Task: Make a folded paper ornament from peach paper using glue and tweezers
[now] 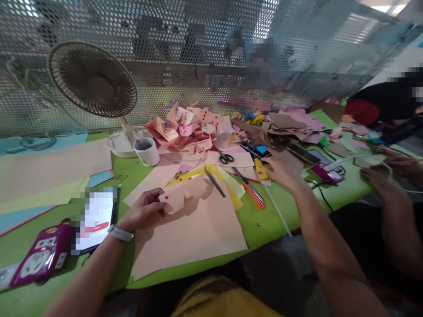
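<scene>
My left hand [150, 208] is closed on a small piece of peach paper [173, 200] with a small red square on it, held above a large peach sheet [194, 235]. My right hand [280, 169] reaches across the table with its fingers stretched out and slightly blurred. It is beside a yellow tool [261, 169]; I cannot tell whether they touch. Tweezers [214, 181] lie on the papers in front of me. An orange cutter knife [253, 192] lies to their right, and black-handled scissors [225, 157] are farther back.
A fan [94, 81] and a white cup [146, 152] stand at the back left. Behind the scissors is a heap of dotted peach paper [194, 130]. A phone [96, 220] and a purple power bank [42, 253] lie left. A co-worker's hand [376, 180] is at the right.
</scene>
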A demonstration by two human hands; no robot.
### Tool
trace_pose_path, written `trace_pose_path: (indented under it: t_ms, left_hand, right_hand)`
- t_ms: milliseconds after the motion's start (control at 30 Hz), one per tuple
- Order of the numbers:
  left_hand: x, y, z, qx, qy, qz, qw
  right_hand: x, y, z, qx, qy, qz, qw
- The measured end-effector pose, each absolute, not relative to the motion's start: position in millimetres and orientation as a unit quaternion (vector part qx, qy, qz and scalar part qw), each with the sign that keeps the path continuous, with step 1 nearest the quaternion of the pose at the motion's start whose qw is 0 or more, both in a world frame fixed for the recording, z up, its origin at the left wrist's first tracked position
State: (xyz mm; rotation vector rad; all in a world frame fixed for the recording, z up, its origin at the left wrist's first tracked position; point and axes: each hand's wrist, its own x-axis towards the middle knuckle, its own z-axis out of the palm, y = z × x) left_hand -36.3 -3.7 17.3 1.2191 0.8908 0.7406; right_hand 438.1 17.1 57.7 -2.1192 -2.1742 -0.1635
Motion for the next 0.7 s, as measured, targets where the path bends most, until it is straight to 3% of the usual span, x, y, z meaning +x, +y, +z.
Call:
trace_pose_path:
  t_ms: [100, 167, 367, 467, 567, 700]
  left_hand:
    - [-35, -3, 20, 0.554, 0.402, 0.314, 0.658]
    - [-33, -3, 22, 0.57, 0.417, 0.299, 0.642]
    - [-30, -9, 20, 0.574, 0.409, 0.301, 0.642]
    - [-30, -9, 17, 0.582, 0.407, 0.317, 0.629]
    - [-31, -8, 15, 0.593, 0.411, 0.31, 0.62]
    - [-32, -8, 14, 0.598, 0.4, 0.308, 0.622]
  right_hand:
    - [468, 4, 42, -0.728, -0.682, -0.047, -0.047]
    - [474, 1, 30, -0.728, -0.68, -0.053, -0.069]
    - [478, -5, 13, -0.716, -0.686, -0.124, -0.022]
    - [487, -11, 17, -0.704, -0.692, -0.15, 0.05]
    - [485, -17, 27, -0.722, -0.644, -0.144, 0.207]
    - [441, -19, 36, -0.723, -0.565, 0.037, 0.396]
